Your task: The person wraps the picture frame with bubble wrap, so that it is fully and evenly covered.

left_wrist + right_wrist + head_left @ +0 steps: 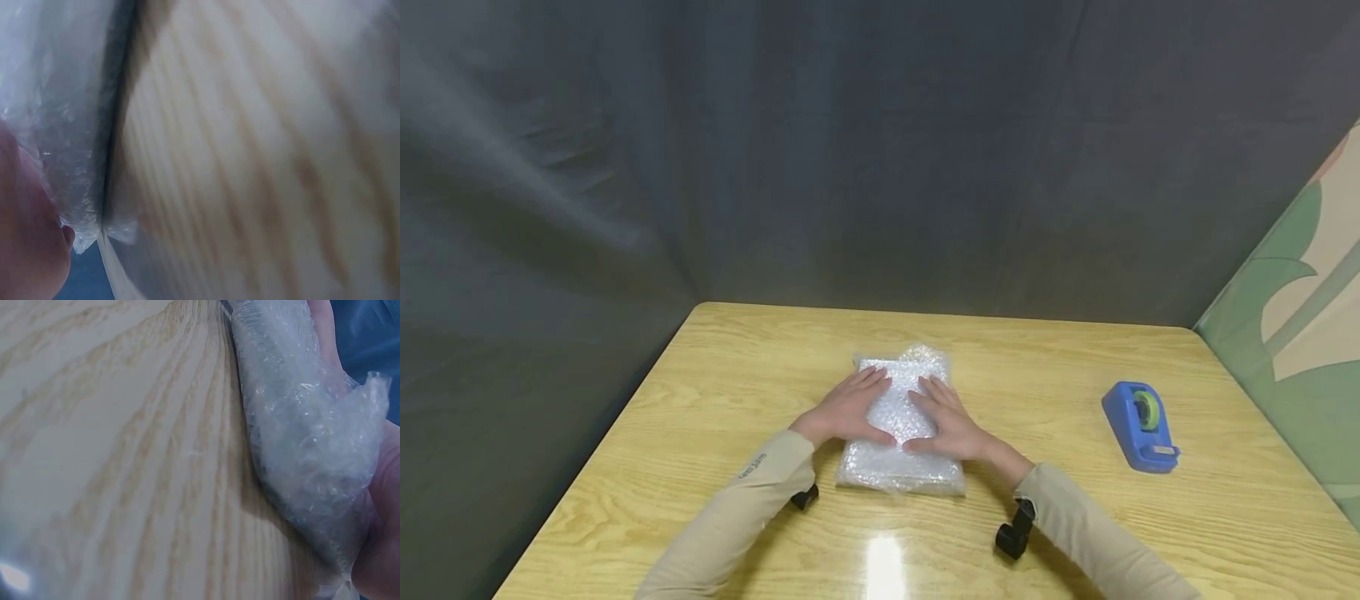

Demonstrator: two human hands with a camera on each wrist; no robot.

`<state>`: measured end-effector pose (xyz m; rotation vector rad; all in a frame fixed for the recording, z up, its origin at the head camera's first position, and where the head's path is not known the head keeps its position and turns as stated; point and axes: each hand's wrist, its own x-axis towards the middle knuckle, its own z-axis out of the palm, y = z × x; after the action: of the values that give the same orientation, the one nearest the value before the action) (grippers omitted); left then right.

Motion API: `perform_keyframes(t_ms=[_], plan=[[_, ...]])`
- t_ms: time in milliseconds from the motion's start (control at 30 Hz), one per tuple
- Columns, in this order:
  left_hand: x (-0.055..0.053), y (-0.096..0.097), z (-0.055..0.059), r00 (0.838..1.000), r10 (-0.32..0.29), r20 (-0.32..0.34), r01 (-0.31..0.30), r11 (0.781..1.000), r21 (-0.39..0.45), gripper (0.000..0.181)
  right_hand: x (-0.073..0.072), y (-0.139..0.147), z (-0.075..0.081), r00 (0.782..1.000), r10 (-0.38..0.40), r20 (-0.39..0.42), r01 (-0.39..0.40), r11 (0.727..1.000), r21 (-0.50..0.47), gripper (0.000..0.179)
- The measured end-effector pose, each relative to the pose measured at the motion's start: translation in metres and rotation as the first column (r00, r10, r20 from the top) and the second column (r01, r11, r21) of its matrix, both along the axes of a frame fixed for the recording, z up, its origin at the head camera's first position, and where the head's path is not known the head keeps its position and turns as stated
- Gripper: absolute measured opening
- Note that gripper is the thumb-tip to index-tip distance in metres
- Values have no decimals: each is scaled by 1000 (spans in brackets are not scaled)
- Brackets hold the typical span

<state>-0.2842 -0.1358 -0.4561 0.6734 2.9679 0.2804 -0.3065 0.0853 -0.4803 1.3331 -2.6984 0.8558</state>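
— See any writing at all?
— Spot one short strip of dark lettering, up on the beige left sleeve in the head view.
— Sits where, exactly?
— Runs lengthwise, a little back from the cuff, close to the sleeve's outer edge.
— Stands level?
— Slants, rising toward the cuff.
— Printed large?
— Looks small and thin, set in a single line.
— Spells what?
— Cannot say; comes out too tiny and blurred to read with certainty.
— Find any legible brand, label, number or sign elsewhere?
— Can read none, in any view.
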Motion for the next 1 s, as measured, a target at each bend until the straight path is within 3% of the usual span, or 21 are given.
perform_keyframes(t_ms=[267,500,1000], plan=[[-3,1,0,1000,12,-1,-12,1000,9,103,-4,3,2,1000,23,-15,-24,999,-29,77],[-3,1,-1,999,30,28,-30,1000,7,105,-4,23,19,991,40,131,-15,982,-189,69],[2,2,5,999,28,46,-29,999,23,105,-14,138,48,974,-162,157,182,976,-122,61]])
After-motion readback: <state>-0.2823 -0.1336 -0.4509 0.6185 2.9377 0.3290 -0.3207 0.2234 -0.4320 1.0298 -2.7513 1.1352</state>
